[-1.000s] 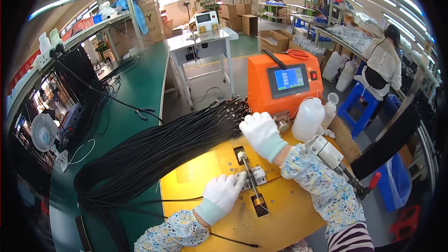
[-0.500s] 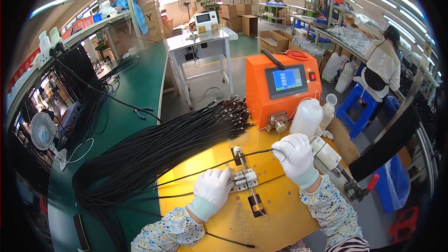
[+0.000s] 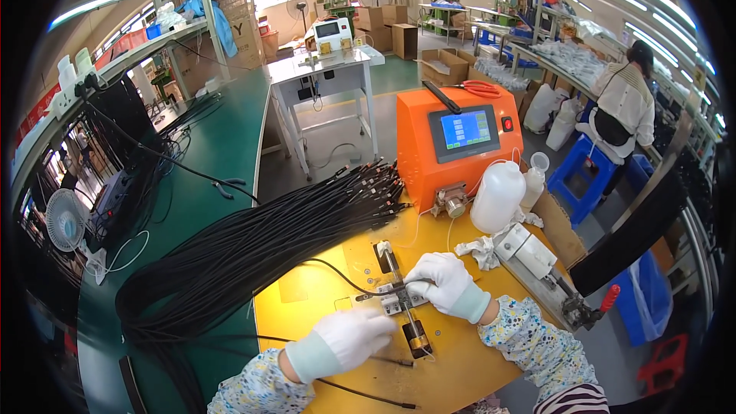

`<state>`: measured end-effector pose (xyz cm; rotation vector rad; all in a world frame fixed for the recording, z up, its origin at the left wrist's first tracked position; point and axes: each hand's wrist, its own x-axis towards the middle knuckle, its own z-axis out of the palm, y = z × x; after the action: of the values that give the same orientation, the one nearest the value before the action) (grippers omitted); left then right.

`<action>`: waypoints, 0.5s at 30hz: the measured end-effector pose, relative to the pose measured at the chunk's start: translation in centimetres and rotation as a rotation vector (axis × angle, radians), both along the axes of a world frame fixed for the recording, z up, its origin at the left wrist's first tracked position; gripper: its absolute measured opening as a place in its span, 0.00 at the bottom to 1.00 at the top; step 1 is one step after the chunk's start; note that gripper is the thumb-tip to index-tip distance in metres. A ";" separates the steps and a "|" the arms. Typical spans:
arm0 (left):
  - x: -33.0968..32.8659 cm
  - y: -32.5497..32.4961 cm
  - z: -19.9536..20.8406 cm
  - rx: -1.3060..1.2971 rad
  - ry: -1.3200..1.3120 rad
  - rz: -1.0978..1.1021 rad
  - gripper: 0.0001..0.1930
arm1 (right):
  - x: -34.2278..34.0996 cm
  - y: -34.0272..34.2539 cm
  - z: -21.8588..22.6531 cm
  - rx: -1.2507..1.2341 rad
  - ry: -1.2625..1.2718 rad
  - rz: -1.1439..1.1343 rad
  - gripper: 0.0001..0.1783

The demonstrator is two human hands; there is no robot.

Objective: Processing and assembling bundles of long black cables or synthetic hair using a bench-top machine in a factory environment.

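A small metal clamp fixture [image 3: 395, 303] sits on the yellow worktop. My right hand [image 3: 451, 285], white-gloved, is closed at its right side, pinching a black cable [image 3: 337, 270] that curves in from the left and lies across the fixture. My left hand [image 3: 349, 343], also gloved, is nearer to me, left of the fixture's near end. Motion smears its fingers, so their grip does not show. A second black cable passes by that hand, its tip [image 3: 406, 363] just right of the fingers. A large bundle of black cables [image 3: 230, 261] lies to the left.
Behind the fixture stands an orange machine [image 3: 460, 146] with a screen. White bottles [image 3: 501, 198], crumpled tissue [image 3: 479, 251] and a red-handled toggle clamp [image 3: 579, 307] are at the right. Pliers [image 3: 226, 186] and a small fan [image 3: 67, 218] are on the green table. Another person [image 3: 625, 103] sits far right.
My right hand has come down and left to the fixture with the cable, which now bends instead of stretching out. My left hand has left the fixture and moved toward me.
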<state>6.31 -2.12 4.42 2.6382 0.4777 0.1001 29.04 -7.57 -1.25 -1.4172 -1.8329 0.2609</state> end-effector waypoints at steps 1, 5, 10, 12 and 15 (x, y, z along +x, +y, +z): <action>0.2 -0.2 -0.1 0.022 -0.128 -0.011 0.14 | 0.0 -0.1 0.0 -0.002 0.000 -0.005 0.05; 1.5 1.3 -4.2 0.532 -0.384 0.096 0.19 | -0.1 -0.2 0.6 0.014 -0.031 -0.013 0.05; 1.3 1.2 -5.6 0.574 -0.267 0.100 0.20 | 0.3 0.7 1.6 -0.015 -0.120 0.013 0.05; 1.6 1.2 -5.8 0.607 -0.271 0.090 0.20 | 1.2 2.3 2.4 -0.029 -0.144 -0.018 0.06; 1.3 1.0 -6.0 0.630 -0.261 0.091 0.20 | 0.1 7.1 3.8 0.089 -0.611 -0.148 0.07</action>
<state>7.64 -1.10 -1.56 3.1368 0.5415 0.7215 29.09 -0.49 2.58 -1.6781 -2.1616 -0.3662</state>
